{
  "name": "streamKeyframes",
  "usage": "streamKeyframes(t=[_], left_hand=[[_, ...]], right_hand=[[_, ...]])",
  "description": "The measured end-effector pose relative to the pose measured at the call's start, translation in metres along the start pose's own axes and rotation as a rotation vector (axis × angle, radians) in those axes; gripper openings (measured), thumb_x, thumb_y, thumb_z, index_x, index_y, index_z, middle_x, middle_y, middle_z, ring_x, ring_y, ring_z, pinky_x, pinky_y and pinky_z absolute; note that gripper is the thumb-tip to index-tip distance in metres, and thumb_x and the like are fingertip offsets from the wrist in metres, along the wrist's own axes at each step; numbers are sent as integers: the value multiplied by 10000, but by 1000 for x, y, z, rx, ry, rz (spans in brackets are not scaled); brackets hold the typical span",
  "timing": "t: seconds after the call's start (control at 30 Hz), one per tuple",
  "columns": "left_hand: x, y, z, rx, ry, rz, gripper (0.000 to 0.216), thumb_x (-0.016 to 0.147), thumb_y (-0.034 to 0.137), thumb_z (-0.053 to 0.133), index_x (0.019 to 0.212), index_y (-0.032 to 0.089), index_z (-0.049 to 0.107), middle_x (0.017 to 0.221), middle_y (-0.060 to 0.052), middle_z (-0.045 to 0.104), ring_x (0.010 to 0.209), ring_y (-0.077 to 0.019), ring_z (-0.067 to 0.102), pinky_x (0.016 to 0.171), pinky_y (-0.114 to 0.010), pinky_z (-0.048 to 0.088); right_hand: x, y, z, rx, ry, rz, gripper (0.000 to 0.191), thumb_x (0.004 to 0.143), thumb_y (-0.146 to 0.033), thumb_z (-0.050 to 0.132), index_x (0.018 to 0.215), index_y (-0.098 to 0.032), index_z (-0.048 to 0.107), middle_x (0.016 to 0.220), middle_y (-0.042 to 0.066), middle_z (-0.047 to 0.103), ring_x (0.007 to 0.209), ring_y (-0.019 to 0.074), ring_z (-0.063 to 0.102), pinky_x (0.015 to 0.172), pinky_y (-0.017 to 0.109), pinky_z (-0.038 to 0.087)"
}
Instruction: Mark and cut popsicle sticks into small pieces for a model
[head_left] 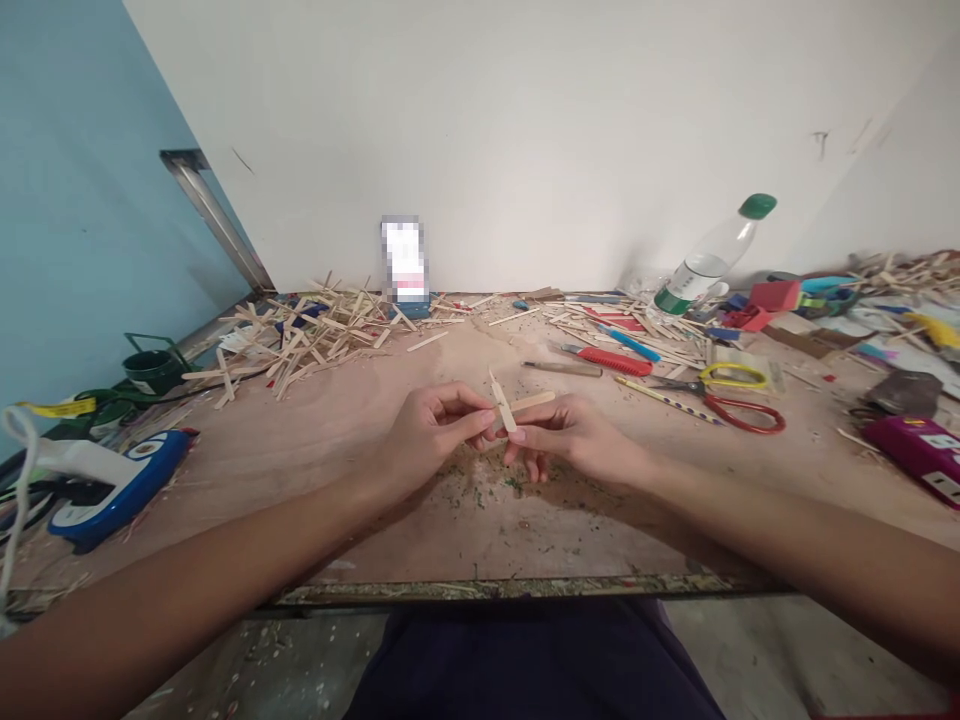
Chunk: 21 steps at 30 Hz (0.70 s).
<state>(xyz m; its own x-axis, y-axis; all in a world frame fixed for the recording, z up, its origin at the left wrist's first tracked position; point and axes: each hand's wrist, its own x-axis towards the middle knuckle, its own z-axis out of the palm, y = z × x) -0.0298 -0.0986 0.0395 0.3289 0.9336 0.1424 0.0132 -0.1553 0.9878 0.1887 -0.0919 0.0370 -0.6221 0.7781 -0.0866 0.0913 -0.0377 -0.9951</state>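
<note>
Both my hands meet above the middle of a worn wooden table (315, 500). My left hand (431, 430) pinches a short wooden craft stick (502, 405) that points up and slightly left. My right hand (574, 440) pinches a second craft stick (534, 401) that lies nearly level and crosses behind the first one. The two sticks touch where my fingertips meet. Fingers of both hands are closed around the sticks.
A heap of loose craft sticks (315, 335) lies at the back left. A glue gun (97, 480) sits at the left edge. To the right lie a red utility knife (615, 360), scissors (739, 395), a tilted plastic bottle (709, 260) and assorted clutter.
</note>
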Motion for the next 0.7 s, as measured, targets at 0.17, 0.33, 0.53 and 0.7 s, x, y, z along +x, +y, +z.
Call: streamKeyframes(t=[0.17,0.33,0.53,0.7], left_hand=[[-1,-1,-1,37,-3,-6,187,845,345,772,835,162,738,768,-29,734,697,-149,652,689,-256,531],[0,-4,-3,-10,-11,-13,234,873,373,771,1002,187,714,845,-20,747,776,-171,700,745,-271,544],[1,-4,-2,16,-3,-1,263,828,361,806,987,157,759,945,-56,760,867,-196,704,801,-283,548],[2,-5,0,33,28,21,214,794,335,814,914,158,801,962,-69,789,909,-230,725,849,-316,561]], right_hand=[[0,2,-2,-5,-5,-19,415,902,-512,770,1089,-144,810,887,65,800,562,117,687,530,220,542],[1,4,-4,-31,4,-26,442,896,-531,769,1067,-123,796,881,72,796,564,116,675,531,225,546],[1,5,-4,-91,4,-30,459,905,-557,745,1041,-122,794,889,77,792,573,120,672,535,237,543],[0,7,-3,-139,-17,-35,424,914,-558,724,1056,-165,796,829,31,765,553,115,637,538,241,523]])
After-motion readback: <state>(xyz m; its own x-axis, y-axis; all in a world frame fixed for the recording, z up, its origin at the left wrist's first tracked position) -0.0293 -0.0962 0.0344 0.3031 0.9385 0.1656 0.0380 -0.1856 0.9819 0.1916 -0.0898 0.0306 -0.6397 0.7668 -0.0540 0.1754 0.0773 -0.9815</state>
